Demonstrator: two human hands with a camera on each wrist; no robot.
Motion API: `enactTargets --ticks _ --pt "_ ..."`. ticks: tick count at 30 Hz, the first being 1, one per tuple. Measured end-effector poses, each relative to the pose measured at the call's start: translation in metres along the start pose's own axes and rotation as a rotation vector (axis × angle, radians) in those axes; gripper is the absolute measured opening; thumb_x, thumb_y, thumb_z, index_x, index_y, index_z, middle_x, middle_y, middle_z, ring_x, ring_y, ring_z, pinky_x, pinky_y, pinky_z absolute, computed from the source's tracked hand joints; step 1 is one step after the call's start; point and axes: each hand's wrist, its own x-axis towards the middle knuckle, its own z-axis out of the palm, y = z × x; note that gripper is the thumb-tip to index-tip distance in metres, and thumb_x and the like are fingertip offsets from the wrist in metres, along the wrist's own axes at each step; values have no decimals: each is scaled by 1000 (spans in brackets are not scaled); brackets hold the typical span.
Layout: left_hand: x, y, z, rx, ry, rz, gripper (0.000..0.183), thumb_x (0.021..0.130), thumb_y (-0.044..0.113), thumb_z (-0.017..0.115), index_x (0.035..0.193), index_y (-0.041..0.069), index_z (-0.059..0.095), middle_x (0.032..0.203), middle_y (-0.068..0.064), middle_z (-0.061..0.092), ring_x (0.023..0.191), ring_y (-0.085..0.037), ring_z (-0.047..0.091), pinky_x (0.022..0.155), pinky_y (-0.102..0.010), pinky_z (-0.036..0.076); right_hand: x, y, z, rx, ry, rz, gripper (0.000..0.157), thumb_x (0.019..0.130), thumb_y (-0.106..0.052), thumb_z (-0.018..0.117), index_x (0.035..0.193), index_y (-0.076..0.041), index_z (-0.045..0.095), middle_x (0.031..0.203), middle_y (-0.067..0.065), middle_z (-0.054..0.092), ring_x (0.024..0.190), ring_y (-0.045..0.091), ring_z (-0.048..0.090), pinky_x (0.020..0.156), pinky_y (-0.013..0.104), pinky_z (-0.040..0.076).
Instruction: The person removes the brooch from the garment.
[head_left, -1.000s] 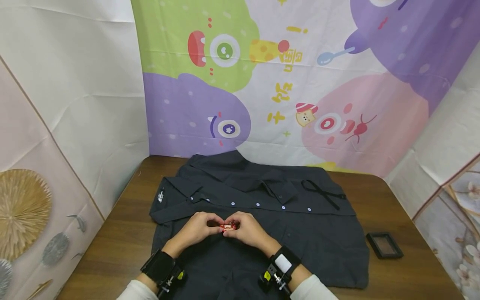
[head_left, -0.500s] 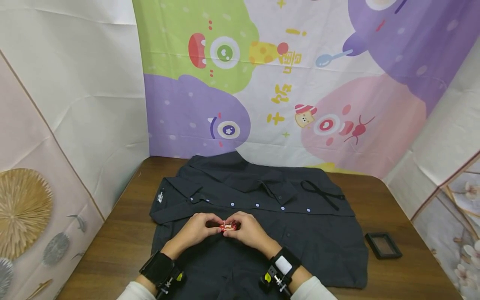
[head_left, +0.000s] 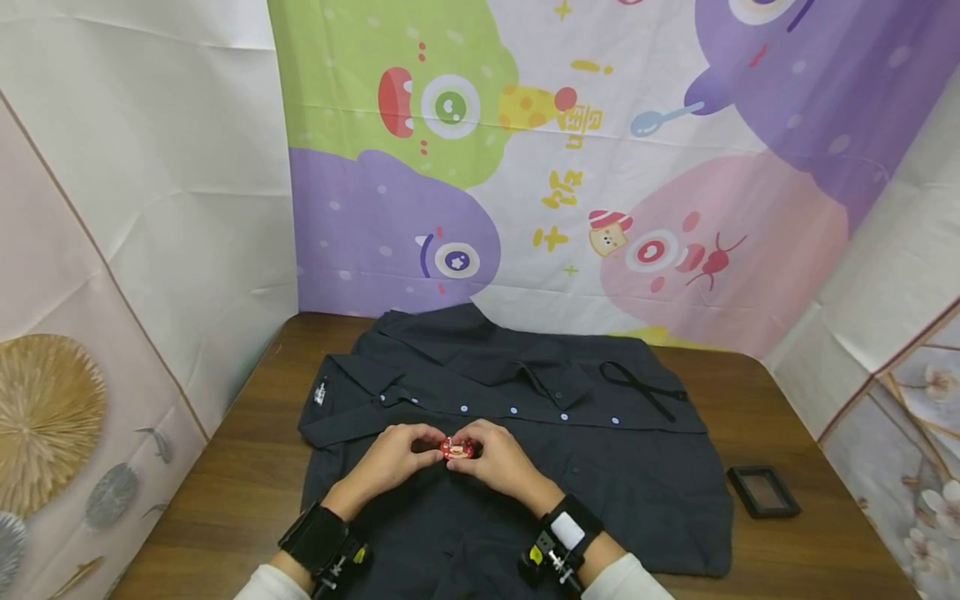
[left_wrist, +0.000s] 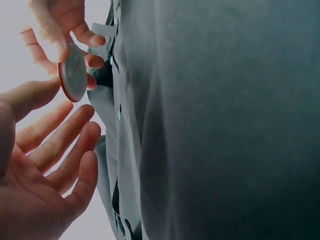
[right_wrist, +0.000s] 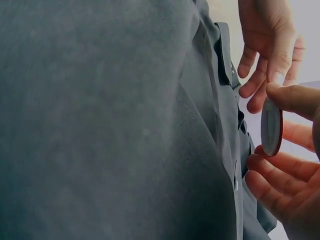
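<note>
A small round badge (head_left: 457, 449) with a red printed face is held between both hands over a dark shirt (head_left: 630, 483). Its flat, pale grey back shows in the left wrist view, and so does its thin red rim. My left hand (head_left: 401, 457) pinches one side of the badge (left_wrist: 75, 72) at the edge, thumb and fingertips meeting there. From the other side my right hand (head_left: 495, 457) grips it with thumb and fingers. In the right wrist view the right thumb lies on the upper edge of the badge (right_wrist: 270, 127). The print is too small to read.
The shirt lies spread on a brown wooden table (head_left: 225, 483), with a row of pale buttons and a thin black tie strap (head_left: 641, 385). A small black square frame (head_left: 763, 492) lies at the right. A cartoon-printed cloth (head_left: 540, 275) hangs behind.
The badge has tilted between the fingers, so more of its red face shows in the head view. Both hands stay in nearly the same place over the shirt.
</note>
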Motion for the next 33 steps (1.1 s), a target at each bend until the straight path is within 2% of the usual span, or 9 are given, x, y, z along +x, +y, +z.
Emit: enactTargets --ticks 14,23,33 --pt "2 2 3 28 24 -46 19 80 20 70 98 14 69 93 -1 71 86 -13 64 77 -40 52 -3 1 -5 -8 27 10 29 73 -30 77 96 -15 69 95 -1 66 83 9 57 71 30 51" --pt "2 10 2 100 40 -65 21 82 26 68 100 16 68 103 -4 68 100 -24 59 88 -50 46 -4 2 -10 -30 28 -10 33 76 -35 74 102 -16 67 97 -1 63 81 10 55 70 31 50" --pt "2 13 3 145 65 -78 24 80 27 70 101 15 68 103 -4 68 101 -24 58 88 -48 47 -4 4 -14 -37 59 -9 31 76 -36 75 100 -17 68 96 -3 63 82 8 55 71 30 50"
